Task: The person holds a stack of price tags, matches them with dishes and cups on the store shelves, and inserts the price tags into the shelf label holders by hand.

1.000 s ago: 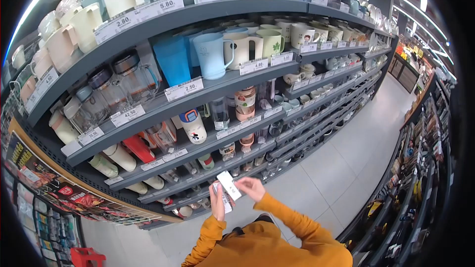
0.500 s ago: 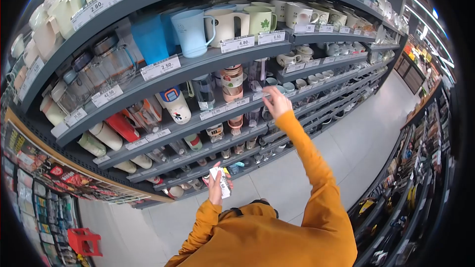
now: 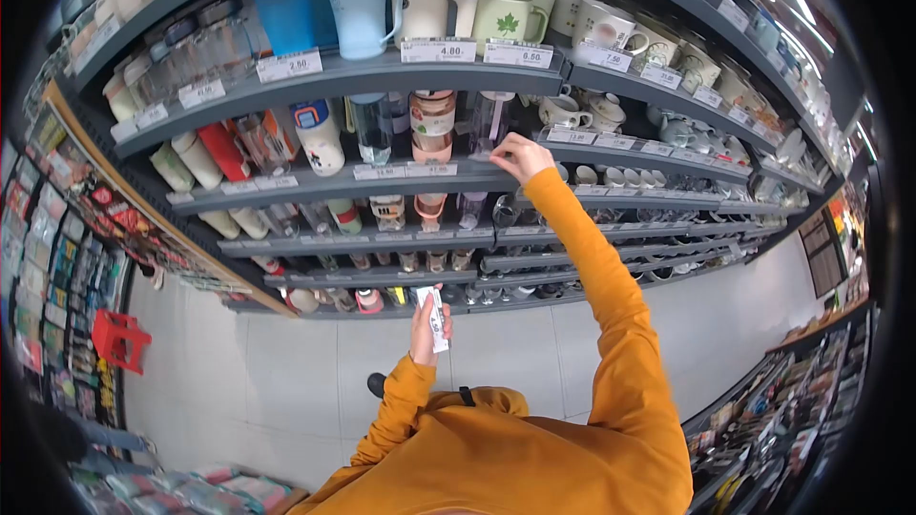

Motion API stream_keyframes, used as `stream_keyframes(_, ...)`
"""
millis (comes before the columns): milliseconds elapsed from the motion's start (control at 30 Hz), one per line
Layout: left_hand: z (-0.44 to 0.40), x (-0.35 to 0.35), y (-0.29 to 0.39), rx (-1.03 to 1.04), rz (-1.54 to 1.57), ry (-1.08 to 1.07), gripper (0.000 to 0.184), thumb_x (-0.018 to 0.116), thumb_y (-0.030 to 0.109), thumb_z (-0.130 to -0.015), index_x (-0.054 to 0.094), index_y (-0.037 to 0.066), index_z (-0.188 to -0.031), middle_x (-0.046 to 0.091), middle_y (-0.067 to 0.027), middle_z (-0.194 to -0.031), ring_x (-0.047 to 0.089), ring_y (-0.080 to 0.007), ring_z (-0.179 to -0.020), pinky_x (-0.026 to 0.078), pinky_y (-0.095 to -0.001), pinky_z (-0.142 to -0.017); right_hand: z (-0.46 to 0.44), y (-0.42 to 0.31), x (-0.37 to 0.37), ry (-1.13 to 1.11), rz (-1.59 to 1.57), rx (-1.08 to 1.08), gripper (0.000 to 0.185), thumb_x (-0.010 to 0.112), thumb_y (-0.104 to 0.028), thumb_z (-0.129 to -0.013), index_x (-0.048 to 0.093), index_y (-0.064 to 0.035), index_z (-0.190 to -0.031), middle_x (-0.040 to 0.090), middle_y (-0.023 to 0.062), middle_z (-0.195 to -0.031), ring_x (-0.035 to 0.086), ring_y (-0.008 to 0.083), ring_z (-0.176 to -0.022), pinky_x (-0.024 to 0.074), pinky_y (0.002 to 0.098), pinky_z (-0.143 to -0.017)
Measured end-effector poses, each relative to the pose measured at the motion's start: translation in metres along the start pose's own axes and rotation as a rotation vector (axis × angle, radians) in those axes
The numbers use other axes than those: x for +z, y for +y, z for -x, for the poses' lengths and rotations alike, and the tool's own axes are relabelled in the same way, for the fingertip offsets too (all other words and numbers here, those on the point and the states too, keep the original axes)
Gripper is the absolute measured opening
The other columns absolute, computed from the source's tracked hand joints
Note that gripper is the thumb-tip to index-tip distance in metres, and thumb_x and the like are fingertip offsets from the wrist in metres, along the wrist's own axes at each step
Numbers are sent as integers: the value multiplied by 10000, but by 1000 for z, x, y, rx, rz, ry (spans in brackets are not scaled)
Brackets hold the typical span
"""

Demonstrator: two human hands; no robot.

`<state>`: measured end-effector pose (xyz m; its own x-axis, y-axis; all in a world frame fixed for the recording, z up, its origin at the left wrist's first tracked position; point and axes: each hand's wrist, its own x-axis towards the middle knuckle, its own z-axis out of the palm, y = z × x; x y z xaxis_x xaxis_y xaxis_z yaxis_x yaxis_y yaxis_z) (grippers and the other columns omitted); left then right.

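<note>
My left hand point(image 3: 423, 336), low in front of my body, is closed around a small stack of white price labels point(image 3: 438, 320). My right hand point(image 3: 524, 157) reaches out to a shelf edge, with thumb and fingertips pinched together there. Whatever sits between those fingertips is too small to make out. Just behind the fingers stands a clear tumbler with a purple tint point(image 3: 489, 124). Left of it is a pink-based bottle point(image 3: 432, 126), with a price label point(image 3: 431, 170) on the edge below.
Blue plastic mug point(image 3: 363, 19), cream mug point(image 3: 425, 14) and green leaf mug point(image 3: 506, 17) line the shelf above. A white teapot point(image 3: 605, 113) stands to the right. A red stool point(image 3: 121, 341) is on the floor at left. Another stocked shelf point(image 3: 782, 410) rises at lower right.
My view has turned, so the shelves look more level. My right hand's fingers have come together at the shelf edge. The left hand still holds the labels, now turned more upright.
</note>
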<state>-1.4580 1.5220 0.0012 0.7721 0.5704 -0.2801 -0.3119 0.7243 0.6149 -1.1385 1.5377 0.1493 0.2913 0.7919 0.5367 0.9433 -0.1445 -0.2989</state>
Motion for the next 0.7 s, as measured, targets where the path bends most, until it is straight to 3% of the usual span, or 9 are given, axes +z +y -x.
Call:
stream_keyframes(100, -1, 15, -14, 34, -30, 81, 469, 379, 426, -984, 438, 82, -1297, 467, -10, -753, 404, -75, -498, 323, -204, -429, 44, -20, -5, 119, -286, 101, 169, 707, -235, -797, 679, -69, -786, 593, 50, -741, 504, 161, -551, 421, 284, -535)
stream_keyframes(200, -15, 23, -27, 83, -69, 114, 519, 374, 487, -971, 449, 87, -1292, 469, -9, -728, 405, -73, -472, 304, -208, -402, 128, -29, 46, -216, -792, 284, 84, 719, -129, -793, 688, -52, -795, 643, -4, -758, 476, 45, -584, 410, 226, -529)
stream_keyframes(267, -27, 13, -40, 78, -144, 95, 498, 376, 462, -978, 464, 69, -1271, 529, -14, -807, 461, -76, -520, 348, -212, -434, 175, -45, 69, -379, -1041, 383, 123, 734, -160, -795, 702, -45, -825, 664, -12, -757, 492, 24, -600, 407, 201, -541)
stream_keyframes(300, -29, 11, -43, 74, -230, 82, 484, 372, 443, -985, 473, 59, -1261, 561, -8, -860, 500, -75, -572, 390, -209, -476, 186, -55, 68, -502, -918, 443, 124, 726, -135, -807, 685, -18, -822, 654, 4, -757, 557, 38, -674, 446, 200, -576)
stream_keyframes(333, -32, 22, -46, 140, -199, 92, 449, 389, 372, -996, 485, 39, -1282, 599, -6, -996, 561, -68, -741, 457, -209, -633, 192, -56, 74, -520, -945, 495, 136, 734, -151, -803, 685, -24, -817, 651, -1, -747, 547, 36, -652, 430, 198, -559)
stream_keyframes(433, -31, 6, -52, 32, -266, 89, 424, 404, 327, -999, 491, 43, -1300, 598, 5, -1054, 561, -64, -859, 455, -212, -752, 203, -52, 92, -542, -996, 475, 176, 739, -201, -804, 685, -34, -815, 644, -7, -719, 526, 31, -605, 402, 197, -523)
stream_keyframes(567, -44, -11, -41, 7, -326, 112, 429, 384, 343, -1003, 500, 36, -1279, 617, -61, -986, 600, -106, -836, 485, -232, -716, 162, -31, 100, -626, -830, 611, 241, 724, -273, -814, 689, -37, -842, 646, 10, -699, 518, 40, -565, 412, 217, -508)
stream_keyframes(633, -50, -24, -35, -20, -177, 42, 415, 344, 312, -1009, 442, 27, -1295, 596, -141, -1065, 639, -235, -918, 521, -312, -752, 154, 8, 143, -230, -560, 417, 256, 726, -289, -781, 672, -78, -915, 653, 70, -726, 594, 141, -556, 469, 310, -537)
stream_keyframes(700, -59, -27, -25, -40, -86, 62, 404, 315, 294, -1014, 419, 27, -1299, 590, -157, -1058, 647, -289, -922, 530, -341, -761, 145, 40, 173, -142, -113, 398, 222, 679, -268, -802, 658, -147, -986, 650, 55, -921, 653, 258, -716, 508, 385, -679)
